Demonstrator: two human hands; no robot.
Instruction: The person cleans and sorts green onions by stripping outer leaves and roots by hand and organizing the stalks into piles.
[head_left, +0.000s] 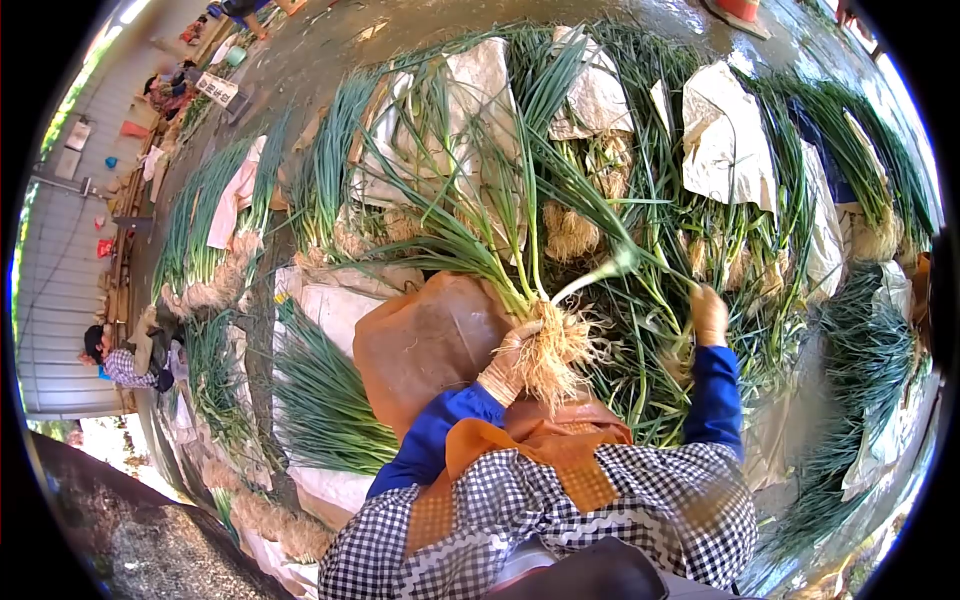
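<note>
My left hand [508,366] is wrapped around the root end of a bunch of green onions [530,275]. Its pale, stringy roots [556,358] hang over my lap, and the green leaves fan out away from me. Off to the right, my right hand [709,316] is closed on what looks like a thin green onion leaf [668,266]. That leaf runs back toward a blurred whitish stalk [608,268] beside the bunch; whether the two are joined I cannot tell. Under the bunch, a brown apron or sheet [430,340] covers my lap.
Loose green onion leaves [640,370] are heaped between my hands. To my left lie trimmed green onions [330,390] on a white sack. Rooted bundles and white sacks [728,140] form a row in front. Another person [130,365] sits at the far left.
</note>
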